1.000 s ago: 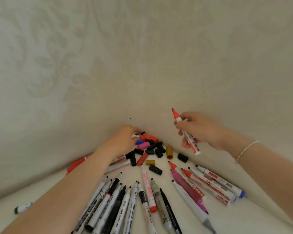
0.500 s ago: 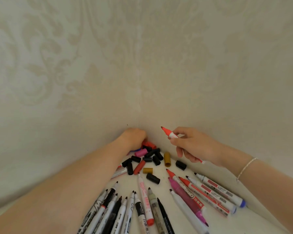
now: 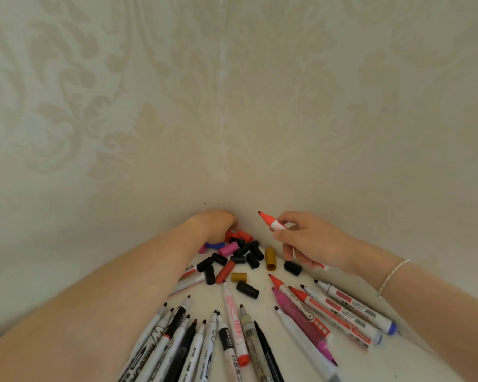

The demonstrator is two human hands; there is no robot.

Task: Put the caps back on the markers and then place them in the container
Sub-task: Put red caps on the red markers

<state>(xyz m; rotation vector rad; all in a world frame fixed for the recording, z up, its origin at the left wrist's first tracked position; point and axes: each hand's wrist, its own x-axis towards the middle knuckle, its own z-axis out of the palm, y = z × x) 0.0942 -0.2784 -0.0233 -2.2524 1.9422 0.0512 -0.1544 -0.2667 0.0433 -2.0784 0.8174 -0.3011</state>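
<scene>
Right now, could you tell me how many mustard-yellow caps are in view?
2 mustard-yellow caps: one beside the right hand, the other nearer the camera. More may hide under the left hand.

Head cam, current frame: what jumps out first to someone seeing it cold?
The right hand holds an uncapped red marker, tip up, near the corner of the patterned wall. Just left of it, the left hand reaches into a pile of loose caps, mostly black with some red, pink, blue and mustard. Nearer the camera, uncapped markers lie fanned out across the white table.
</scene>
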